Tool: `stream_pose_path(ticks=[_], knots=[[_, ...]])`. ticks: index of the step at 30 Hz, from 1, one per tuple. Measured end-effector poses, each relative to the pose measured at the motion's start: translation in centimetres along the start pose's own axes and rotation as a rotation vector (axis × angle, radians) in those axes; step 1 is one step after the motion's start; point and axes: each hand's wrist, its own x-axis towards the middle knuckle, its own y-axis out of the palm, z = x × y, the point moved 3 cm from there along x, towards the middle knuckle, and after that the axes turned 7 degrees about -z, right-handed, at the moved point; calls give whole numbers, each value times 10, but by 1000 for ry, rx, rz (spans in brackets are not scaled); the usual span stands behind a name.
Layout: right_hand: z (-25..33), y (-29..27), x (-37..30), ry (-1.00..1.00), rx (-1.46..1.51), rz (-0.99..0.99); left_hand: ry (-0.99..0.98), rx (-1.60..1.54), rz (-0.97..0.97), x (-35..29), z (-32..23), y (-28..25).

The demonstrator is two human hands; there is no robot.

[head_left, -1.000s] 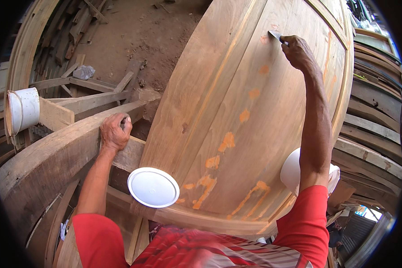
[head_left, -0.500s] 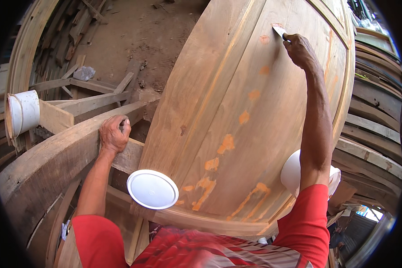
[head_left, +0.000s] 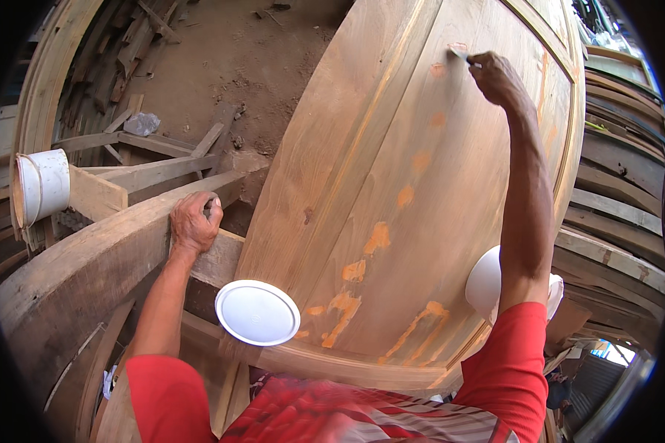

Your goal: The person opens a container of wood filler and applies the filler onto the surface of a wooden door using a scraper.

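Observation:
At the far part of a large wooden door panel point(head_left: 295, 199), my right hand point(head_left: 498, 77) is closed round the dark handle of a putty knife point(head_left: 459, 52). Its blade meets the wood beside a reddish-orange filler patch point(head_left: 457, 46). More orange filler patches point(head_left: 377, 237) run down the panel towards me. My left hand point(head_left: 196, 221) is curled in a loose fist on the upper edge of a thick curved wooden beam point(head_left: 89, 240), left of the panel. Whatever its bent fingers may hold is hidden.
A round white lid point(head_left: 258, 313) lies at the panel's near left corner. Partly behind my right forearm is a white tub point(head_left: 484, 284). A white bucket point(head_left: 44, 188) lies sideways at the left. Stacked boards point(head_left: 621, 196) line the right; timber framing point(head_left: 155, 173) stands left over the dirt floor.
The putty knife's blade has tilted and shifted slightly down at the far filler patch, my right hand staying round the handle. My left hand keeps its place on the beam.

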Motion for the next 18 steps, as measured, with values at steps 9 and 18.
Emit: stream_pose_path(ticks=[9, 18], knots=[[20, -29, 26, 95, -166, 326, -10, 54, 10, 4, 0, -1], [71, -18, -169, 427, 1023, -131, -38, 61, 39, 5, -3, 3]])
